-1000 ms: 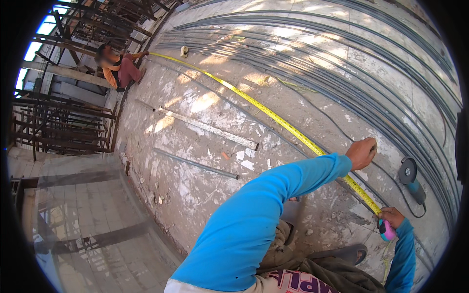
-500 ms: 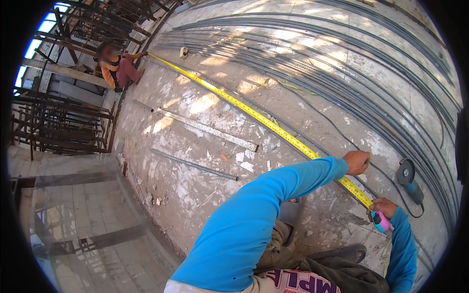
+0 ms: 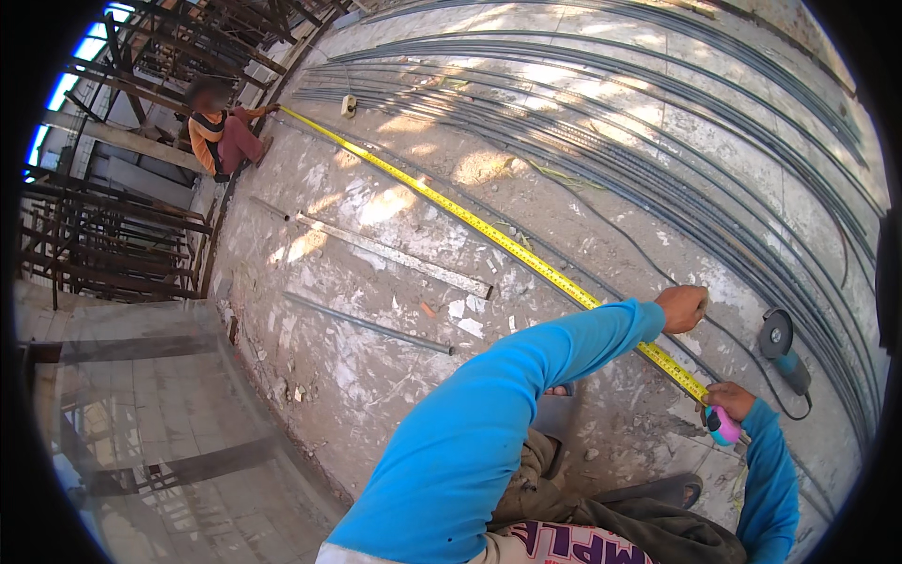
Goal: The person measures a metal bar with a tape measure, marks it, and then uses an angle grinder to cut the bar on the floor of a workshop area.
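Note:
A yellow tape (image 3: 498,235) runs diagonally over the concrete floor beside a long thin bar (image 3: 611,346), from my right hand to a crouching co-worker's hand (image 3: 270,109). My right hand (image 3: 731,399) grips the pink and blue tape measure case (image 3: 723,423) at the near end. My left hand (image 3: 683,308) is raised above the line of tape, a little to its right, with fingers closed; whatever they may hold is hidden. A black and teal angle grinder (image 3: 789,362) with a dark cord lies right of my hands.
Long steel bars (image 3: 658,150) lie across the upper right. A white square tube (image 3: 395,254) and a grey pipe (image 3: 366,322) lie left of the tape. The co-worker (image 3: 221,141) sits by dark framework (image 3: 117,235) at upper left. A translucent sheet (image 3: 188,395) is at lower left.
My right hand and the tape case have shifted left and up in the picture. My left hand has moved slightly down and left. The co-worker has shifted posture slightly.

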Available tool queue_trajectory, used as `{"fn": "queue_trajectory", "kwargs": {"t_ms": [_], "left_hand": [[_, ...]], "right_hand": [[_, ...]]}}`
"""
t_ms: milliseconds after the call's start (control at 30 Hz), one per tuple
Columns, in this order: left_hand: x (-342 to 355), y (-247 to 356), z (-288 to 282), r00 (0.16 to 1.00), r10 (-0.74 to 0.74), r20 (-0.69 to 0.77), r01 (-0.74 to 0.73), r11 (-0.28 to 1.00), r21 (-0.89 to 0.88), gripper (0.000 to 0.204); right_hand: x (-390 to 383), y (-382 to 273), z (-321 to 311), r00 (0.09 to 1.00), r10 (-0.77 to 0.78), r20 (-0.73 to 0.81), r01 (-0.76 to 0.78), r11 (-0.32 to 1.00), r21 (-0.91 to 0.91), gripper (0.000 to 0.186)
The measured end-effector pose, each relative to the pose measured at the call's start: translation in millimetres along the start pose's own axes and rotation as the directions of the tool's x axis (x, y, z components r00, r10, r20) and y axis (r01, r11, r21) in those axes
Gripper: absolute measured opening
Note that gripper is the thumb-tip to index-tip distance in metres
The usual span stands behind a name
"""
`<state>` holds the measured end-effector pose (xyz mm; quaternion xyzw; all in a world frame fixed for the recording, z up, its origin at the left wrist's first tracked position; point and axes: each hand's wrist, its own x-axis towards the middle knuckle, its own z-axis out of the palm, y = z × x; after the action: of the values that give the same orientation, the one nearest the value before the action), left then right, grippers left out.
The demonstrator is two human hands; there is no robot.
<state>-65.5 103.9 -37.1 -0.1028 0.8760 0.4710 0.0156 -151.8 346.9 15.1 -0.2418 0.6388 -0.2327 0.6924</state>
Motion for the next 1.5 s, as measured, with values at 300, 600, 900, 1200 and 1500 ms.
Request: {"fn": "queue_trajectory", "kwargs": {"t_ms": [300,600,900,1200,1500], "left_hand": [[-10,-3,-3,0.997,-0.071,0.007,0.071,0.997,-0.033,0.019],[-1,-7,-3,0.998,-0.06,0.014,0.06,0.998,0.0,0.02],[-3,-1,-9,0.999,-0.042,-0.015,0.042,0.999,0.005,0.017],[-3,-2,-4,0.997,-0.068,0.031,0.068,0.998,0.002,0.016],[-2,-7,-12,0.997,-0.063,0.054,0.065,0.997,-0.033,0.017]], "right_hand": [[11,13,5,0.999,-0.015,0.036,0.015,1.0,-0.004,0.03],[1,-6,16,0.999,-0.041,0.002,0.041,0.987,-0.157,0.027],[3,14,16,1.0,-0.008,-0.024,0.005,0.993,-0.12,0.025],[6,32,27,0.996,-0.063,-0.064,0.049,0.977,-0.209,0.029],[5,68,35,0.998,-0.053,-0.033,0.048,0.989,-0.143,0.031]]}}
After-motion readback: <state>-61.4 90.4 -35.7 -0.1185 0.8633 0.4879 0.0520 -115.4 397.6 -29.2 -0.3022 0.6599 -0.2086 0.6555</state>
